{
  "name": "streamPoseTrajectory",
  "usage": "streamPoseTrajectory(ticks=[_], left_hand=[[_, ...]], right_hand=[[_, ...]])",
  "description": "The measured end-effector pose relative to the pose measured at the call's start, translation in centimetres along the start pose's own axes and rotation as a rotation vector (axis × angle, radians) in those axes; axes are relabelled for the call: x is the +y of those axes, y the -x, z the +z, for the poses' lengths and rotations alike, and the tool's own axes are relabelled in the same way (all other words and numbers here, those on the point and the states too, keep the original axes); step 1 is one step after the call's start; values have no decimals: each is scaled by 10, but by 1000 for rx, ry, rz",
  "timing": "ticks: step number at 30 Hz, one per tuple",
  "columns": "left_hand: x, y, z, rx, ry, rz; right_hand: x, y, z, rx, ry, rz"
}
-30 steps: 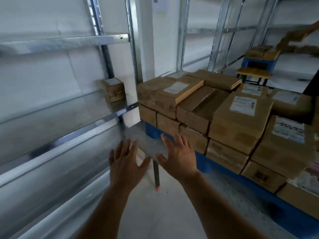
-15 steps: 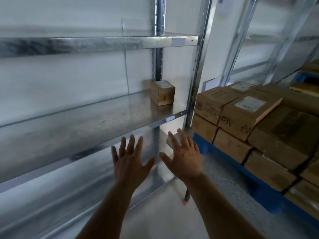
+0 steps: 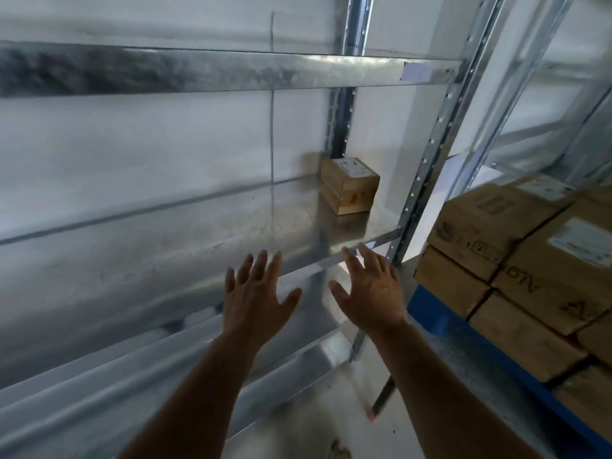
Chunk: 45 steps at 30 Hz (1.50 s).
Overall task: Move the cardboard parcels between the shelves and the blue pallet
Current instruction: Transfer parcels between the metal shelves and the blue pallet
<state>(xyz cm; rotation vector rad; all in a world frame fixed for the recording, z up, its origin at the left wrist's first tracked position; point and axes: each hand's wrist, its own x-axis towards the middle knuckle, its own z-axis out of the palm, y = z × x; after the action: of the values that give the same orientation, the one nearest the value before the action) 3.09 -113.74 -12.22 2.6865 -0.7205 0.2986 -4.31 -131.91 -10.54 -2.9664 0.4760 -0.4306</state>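
empty hands (image 3: 314,296) spread, shelf edge (image 3: 318,265) just ahead

Views: one, head-worn, wide-angle. Direction: forward and down, turned toward the metal shelves (image 3: 231,226), which are seen close and at a slant from their right end. Near field: both forearms are seen reaching out from the bottom edge, left hand (image 3: 255,293) and right hand (image 3: 371,289) before the shelf edge. Right margin: stacked cardboard parcels (image 3: 516,253) on the blue pallet (image 3: 430,309) are caught beside the shelf upright. Shared coverage: not applicable, a single view.
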Motion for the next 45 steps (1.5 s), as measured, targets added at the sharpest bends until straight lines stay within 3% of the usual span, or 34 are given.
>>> streamPoseTrajectory(ticks=[14,19,24,30,34,38,41,45], left_hand=[[55,-236,50,8,50,-39],[84,-308,70,-4,156,-63],[109,-349,91,-118,297,-158],[113,-365,107,-283,578,-322],[108,-354,104,-286,736,-395],[101,-332,94,-301,820,-366],[98,-310,88,-312,830,-318],[91,-271,77,-256,866,-264]], right_hand=[[108,-238,18,116,-54,39],[135,-298,28,36,-184,203],[143,-330,41,-78,-372,337],[139,-342,51,-130,-535,405],[139,-336,56,-74,-754,489],[137,-315,51,-85,-812,501],[132,-290,49,-122,-802,409],[119,-248,37,-55,-848,323]])
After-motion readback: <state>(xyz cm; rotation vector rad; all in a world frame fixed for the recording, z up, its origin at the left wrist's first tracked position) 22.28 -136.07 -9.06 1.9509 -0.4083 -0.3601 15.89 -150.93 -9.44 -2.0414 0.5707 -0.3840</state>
